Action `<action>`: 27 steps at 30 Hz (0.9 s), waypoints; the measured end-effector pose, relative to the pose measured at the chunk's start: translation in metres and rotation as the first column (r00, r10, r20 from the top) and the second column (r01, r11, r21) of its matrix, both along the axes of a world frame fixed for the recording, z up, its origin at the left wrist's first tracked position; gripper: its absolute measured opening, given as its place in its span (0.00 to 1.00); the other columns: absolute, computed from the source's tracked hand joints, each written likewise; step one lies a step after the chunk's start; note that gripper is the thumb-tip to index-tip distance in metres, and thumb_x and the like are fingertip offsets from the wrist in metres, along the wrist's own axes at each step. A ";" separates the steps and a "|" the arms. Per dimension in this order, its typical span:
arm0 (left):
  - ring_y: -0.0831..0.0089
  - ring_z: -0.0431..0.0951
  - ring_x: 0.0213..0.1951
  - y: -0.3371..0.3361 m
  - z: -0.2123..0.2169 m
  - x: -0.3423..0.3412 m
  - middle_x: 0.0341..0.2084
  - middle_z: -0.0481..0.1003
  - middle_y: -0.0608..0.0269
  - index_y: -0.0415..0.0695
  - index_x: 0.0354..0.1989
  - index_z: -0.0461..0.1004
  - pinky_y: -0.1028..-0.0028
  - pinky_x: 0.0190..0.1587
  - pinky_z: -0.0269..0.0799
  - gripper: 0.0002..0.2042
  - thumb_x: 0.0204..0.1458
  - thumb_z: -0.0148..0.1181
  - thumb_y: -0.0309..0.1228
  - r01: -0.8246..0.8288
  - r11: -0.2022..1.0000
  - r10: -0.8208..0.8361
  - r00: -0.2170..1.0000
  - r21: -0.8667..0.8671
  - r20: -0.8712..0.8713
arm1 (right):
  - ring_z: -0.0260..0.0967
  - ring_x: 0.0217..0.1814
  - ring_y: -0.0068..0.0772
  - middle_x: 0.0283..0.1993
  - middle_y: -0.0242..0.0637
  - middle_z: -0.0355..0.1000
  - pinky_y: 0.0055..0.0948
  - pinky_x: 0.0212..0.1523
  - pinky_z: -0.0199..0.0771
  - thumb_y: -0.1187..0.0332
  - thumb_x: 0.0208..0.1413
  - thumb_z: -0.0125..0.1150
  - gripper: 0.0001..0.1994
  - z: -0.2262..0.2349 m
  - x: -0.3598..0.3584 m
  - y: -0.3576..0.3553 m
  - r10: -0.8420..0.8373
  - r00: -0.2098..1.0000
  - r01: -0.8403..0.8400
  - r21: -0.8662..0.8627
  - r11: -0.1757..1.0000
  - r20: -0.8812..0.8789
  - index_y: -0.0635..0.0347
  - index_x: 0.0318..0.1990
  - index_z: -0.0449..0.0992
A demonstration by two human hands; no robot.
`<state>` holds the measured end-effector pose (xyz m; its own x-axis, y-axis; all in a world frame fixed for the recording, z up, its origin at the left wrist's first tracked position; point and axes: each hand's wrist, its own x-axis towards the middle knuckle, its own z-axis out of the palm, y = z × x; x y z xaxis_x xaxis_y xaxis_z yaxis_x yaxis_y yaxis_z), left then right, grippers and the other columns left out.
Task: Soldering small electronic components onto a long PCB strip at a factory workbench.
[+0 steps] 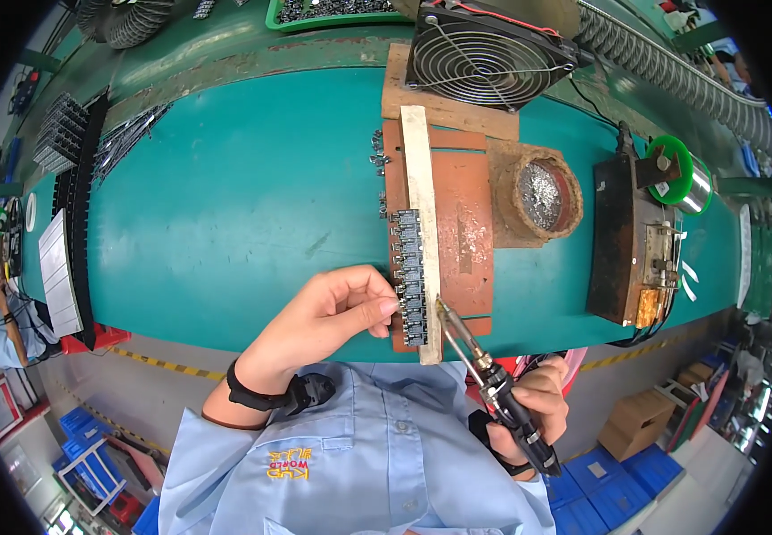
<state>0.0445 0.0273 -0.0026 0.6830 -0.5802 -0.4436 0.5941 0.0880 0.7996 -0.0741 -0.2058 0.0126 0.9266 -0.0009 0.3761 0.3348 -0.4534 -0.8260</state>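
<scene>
My right hand (pixel 542 401) is wrapped round a black-handled soldering iron (pixel 515 415). The iron's metal tip reaches up and left to the pale wooden bar (pixel 418 169), close to the lower part of a row of small dark circuit boards (pixel 411 267). That row lies along the bar's left side on a reddish-brown board (pixel 466 214). My left hand (pixel 337 308) is closed in a pinch, thumb and forefinger at the row's left edge; whatever sits between the fingertips is too small to make out.
A black fan (pixel 488 58) stands behind the board. To the right are a round pot of silvery bits (pixel 546 192), a dark box-shaped unit (pixel 622 241) and a green solder-wire spool (pixel 680 174). Stacked metal strips (pixel 65 134) lie far left. Another person (pixel 3 312) sits beyond.
</scene>
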 end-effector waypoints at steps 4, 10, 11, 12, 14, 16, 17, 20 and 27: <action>0.81 0.70 0.27 0.001 -0.001 0.000 0.21 0.70 0.68 0.39 0.29 0.69 0.82 0.32 0.65 0.05 0.53 0.52 0.28 -0.003 1.000 0.003 1.000 -0.009 0.003 | 0.63 0.26 0.31 0.25 0.34 0.71 0.35 0.38 0.52 0.62 0.32 0.70 0.21 0.006 0.002 0.003 0.047 0.998 -0.048 -0.041 0.998 -0.035 0.59 0.35 0.70; 0.85 0.68 0.27 0.002 -0.003 0.000 0.23 0.70 0.71 0.39 0.30 0.68 0.84 0.31 0.65 0.06 0.54 0.51 0.29 0.025 0.999 -0.024 0.999 -0.034 0.024 | 0.63 0.26 0.30 0.23 0.34 0.70 0.34 0.40 0.53 0.62 0.31 0.70 0.20 0.004 0.005 0.006 0.047 0.998 -0.048 -0.037 0.998 -0.048 0.59 0.33 0.71; 0.85 0.68 0.26 0.001 -0.003 0.000 0.23 0.69 0.71 0.39 0.30 0.68 0.83 0.31 0.65 0.06 0.54 0.51 0.29 0.026 0.999 -0.026 0.999 -0.030 0.022 | 0.64 0.26 0.30 0.23 0.33 0.70 0.34 0.40 0.53 0.63 0.31 0.70 0.19 0.004 0.005 0.007 0.046 0.998 -0.048 -0.039 0.998 -0.052 0.59 0.33 0.71; 0.85 0.68 0.26 0.001 -0.003 0.000 0.23 0.69 0.71 0.39 0.30 0.68 0.83 0.31 0.65 0.06 0.54 0.51 0.29 0.025 0.999 -0.025 0.999 -0.030 0.022 | 0.64 0.26 0.30 0.23 0.33 0.70 0.34 0.41 0.53 0.63 0.31 0.70 0.19 0.004 0.006 0.008 0.045 0.997 -0.047 -0.042 0.998 -0.056 0.59 0.33 0.71; 0.85 0.68 0.26 0.001 -0.003 0.000 0.22 0.69 0.72 0.39 0.29 0.68 0.83 0.30 0.64 0.06 0.54 0.51 0.29 0.029 0.999 -0.029 0.999 -0.025 0.019 | 0.64 0.26 0.29 0.22 0.33 0.70 0.34 0.41 0.53 0.63 0.31 0.70 0.19 0.004 0.006 0.009 0.050 0.997 -0.052 -0.042 0.998 -0.066 0.59 0.33 0.71; 0.85 0.68 0.26 0.001 -0.003 0.000 0.22 0.69 0.72 0.39 0.29 0.68 0.83 0.30 0.64 0.06 0.54 0.51 0.29 0.031 0.999 -0.030 0.999 -0.021 0.020 | 0.64 0.26 0.29 0.22 0.32 0.70 0.34 0.42 0.53 0.63 0.31 0.70 0.19 0.004 0.007 0.010 0.059 0.995 -0.063 -0.039 0.997 -0.084 0.58 0.32 0.71; 0.85 0.68 0.26 0.001 -0.004 0.000 0.22 0.69 0.72 0.39 0.29 0.68 0.83 0.30 0.64 0.06 0.54 0.51 0.29 0.030 0.999 -0.029 0.999 -0.025 0.020 | 0.64 0.26 0.29 0.22 0.32 0.70 0.34 0.42 0.53 0.63 0.31 0.70 0.19 0.004 0.007 0.010 0.060 0.995 -0.063 -0.040 0.997 -0.082 0.58 0.32 0.71; 0.85 0.68 0.25 0.001 -0.004 0.000 0.22 0.68 0.72 0.39 0.29 0.68 0.83 0.30 0.64 0.06 0.54 0.51 0.29 0.027 0.999 -0.026 0.999 -0.033 0.020 | 0.64 0.26 0.28 0.22 0.32 0.70 0.35 0.42 0.53 0.63 0.31 0.70 0.19 0.005 0.007 0.011 0.049 0.995 -0.051 -0.033 0.998 -0.085 0.58 0.32 0.71; 0.85 0.68 0.25 0.001 -0.004 0.002 0.21 0.68 0.72 0.39 0.29 0.68 0.83 0.30 0.65 0.06 0.53 0.51 0.29 0.037 0.999 -0.036 0.999 -0.035 0.021 | 0.64 0.26 0.29 0.22 0.33 0.71 0.35 0.42 0.53 0.63 0.31 0.70 0.19 0.006 0.008 0.008 0.067 0.993 -0.071 -0.041 0.997 -0.100 0.59 0.33 0.71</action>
<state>0.0460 0.0287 -0.0070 0.6699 -0.6198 -0.4087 0.5810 0.0949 0.8083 -0.0658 -0.1977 0.0187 0.9564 0.0793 0.2810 0.2846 -0.4688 -0.8362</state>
